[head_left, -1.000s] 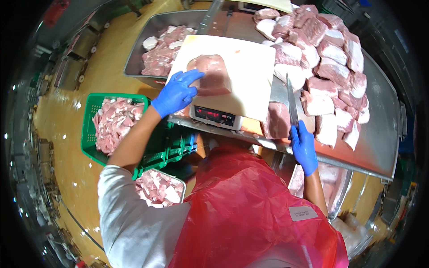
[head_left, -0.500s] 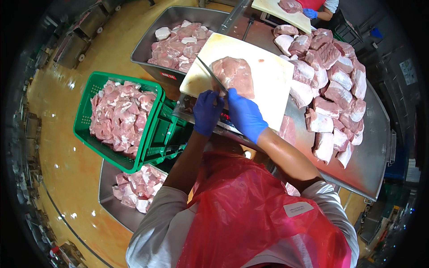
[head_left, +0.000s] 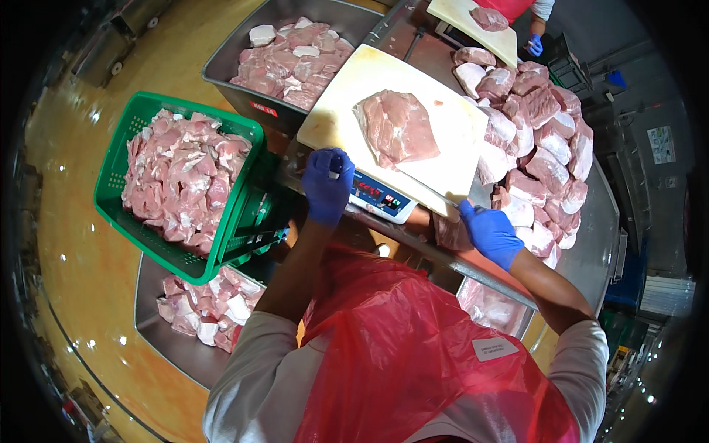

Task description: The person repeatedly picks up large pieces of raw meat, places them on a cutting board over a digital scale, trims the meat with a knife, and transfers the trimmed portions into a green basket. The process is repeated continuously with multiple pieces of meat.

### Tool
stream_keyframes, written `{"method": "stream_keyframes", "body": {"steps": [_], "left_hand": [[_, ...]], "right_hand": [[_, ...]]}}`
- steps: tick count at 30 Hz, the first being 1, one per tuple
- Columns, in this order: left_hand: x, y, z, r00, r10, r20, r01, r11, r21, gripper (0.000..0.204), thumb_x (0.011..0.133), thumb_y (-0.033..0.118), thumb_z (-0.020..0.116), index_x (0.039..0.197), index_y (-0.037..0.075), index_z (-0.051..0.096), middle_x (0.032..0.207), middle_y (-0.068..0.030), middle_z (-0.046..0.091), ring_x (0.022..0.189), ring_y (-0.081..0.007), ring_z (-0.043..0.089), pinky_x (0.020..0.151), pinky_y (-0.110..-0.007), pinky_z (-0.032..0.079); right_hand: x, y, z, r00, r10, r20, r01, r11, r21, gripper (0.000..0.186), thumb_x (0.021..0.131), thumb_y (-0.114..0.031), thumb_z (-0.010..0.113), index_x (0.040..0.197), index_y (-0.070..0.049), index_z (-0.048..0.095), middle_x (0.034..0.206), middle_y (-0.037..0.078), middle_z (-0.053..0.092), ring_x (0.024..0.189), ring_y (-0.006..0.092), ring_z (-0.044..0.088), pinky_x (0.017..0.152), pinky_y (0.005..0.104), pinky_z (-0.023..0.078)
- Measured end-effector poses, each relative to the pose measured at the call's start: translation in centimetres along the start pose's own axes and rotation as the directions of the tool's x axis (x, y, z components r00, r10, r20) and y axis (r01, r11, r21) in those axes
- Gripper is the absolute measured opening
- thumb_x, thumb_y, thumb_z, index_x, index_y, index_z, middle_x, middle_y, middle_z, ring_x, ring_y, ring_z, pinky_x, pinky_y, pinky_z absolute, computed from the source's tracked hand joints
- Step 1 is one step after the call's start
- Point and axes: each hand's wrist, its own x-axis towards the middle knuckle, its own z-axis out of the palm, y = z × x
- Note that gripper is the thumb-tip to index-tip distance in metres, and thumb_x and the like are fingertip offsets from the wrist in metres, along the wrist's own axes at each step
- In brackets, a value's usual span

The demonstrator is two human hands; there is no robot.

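Right hand (head_left: 491, 235) closed round knife (head_left: 432, 189), blade angled past slab's near side, apparently keeping edge clear of left hand (head_left: 327, 186): fingers curled, can't tell if gripping. Meat slab (head_left: 399, 127) mid-board, cutting board (head_left: 329, 114) over scale (head_left: 378, 196), likely bearing weight there. Meat heap (head_left: 546, 166) right, seemingly handy.

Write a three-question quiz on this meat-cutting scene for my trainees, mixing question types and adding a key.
1. Multiple choice. Just beyond the knife, the slab of meat lies on:
a) the bare floor
b) a white board
c) a wire rack

2. True or false? The knife is in the person's left hand.

3. Fill the gap. The perforated basket, heaped with meat pieces, is coloured ____.

Key:
1. b
2. False; the right hand holds it.
3. green
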Motion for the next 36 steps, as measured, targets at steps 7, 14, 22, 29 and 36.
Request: {"method": "stream_keyframes", "body": {"steps": [7,14,22,29,36], "left_hand": [[-0.5,4.7,2.0,0.917,-0.221,0.332,0.236,0.972,-0.006,0.018,0.087,0.018,0.072,0.085,0.002,0.065,0.08,-0.0196,0.067,0.071,-0.04,0.067,0.065,-0.047,0.053],[-1.9,3.4,1.8,0.902,0.012,0.431,-0.182,0.917,0.356,0.025,0.092,0.026,0.061,0.078,0.005,0.064,0.071,-0.0175,0.065,0.067,-0.0367,0.067,0.061,-0.045,0.054],[-1.4,2.1,0.6,0.855,0.1,0.508,-0.303,0.892,0.335,0.027,0.095,0.029,0.056,0.078,0.01,0.066,0.075,-0.0124,0.067,0.068,-0.0323,0.068,0.063,-0.043,0.055],[-3.0,0.9,-1.1,0.901,-0.038,0.432,0.008,0.998,0.07,0.018,0.094,0.022,0.058,0.091,0.004,0.063,0.082,-0.0188,0.065,0.076,-0.0408,0.065,0.067,-0.048,0.053],[-2.5,2.1,-1.2,0.897,0.041,0.441,-0.079,0.994,0.069,0.017,0.094,0.018,0.06,0.096,0.002,0.066,0.082,-0.0214,0.065,0.074,-0.0426,0.065,0.064,-0.048,0.051]], "right_hand": [[2.4,-3.2,-2.6,0.955,0.052,-0.293,0.029,0.964,0.264,0.022,0.091,-0.008,0.058,0.111,-0.005,0.05,0.093,0.023,0.067,0.086,0.0423,0.068,0.069,0.0509,0.053],[9.9,-9.5,-5.7,0.984,-0.031,-0.178,0.092,0.933,0.348,0.022,0.097,-0.014,0.047,0.118,-0.006,0.051,0.097,0.025,0.07,0.087,0.0436,0.069,0.076,0.0509,0.055],[4.7,0.0,0.0,0.98,-0.102,-0.171,0.108,0.994,0.024,0.032,0.099,-0.017,0.048,0.129,-0.009,0.05,0.091,0.022,0.071,0.08,0.0394,0.071,0.067,0.0493,0.056],[-1.2,6.8,1.0,0.992,-0.125,-0.032,0.122,0.988,-0.09,0.033,0.095,-0.014,0.052,0.128,-0.011,0.047,0.089,0.02,0.067,0.071,0.0406,0.068,0.058,0.0487,0.053],[5.4,-6.8,-5.4,0.933,-0.213,-0.291,0.299,0.908,0.294,0.073,0.092,-0.02,0.059,0.157,-0.03,0.028,0.114,0.023,0.064,0.095,0.0396,0.068,0.074,0.0468,0.056]]}}
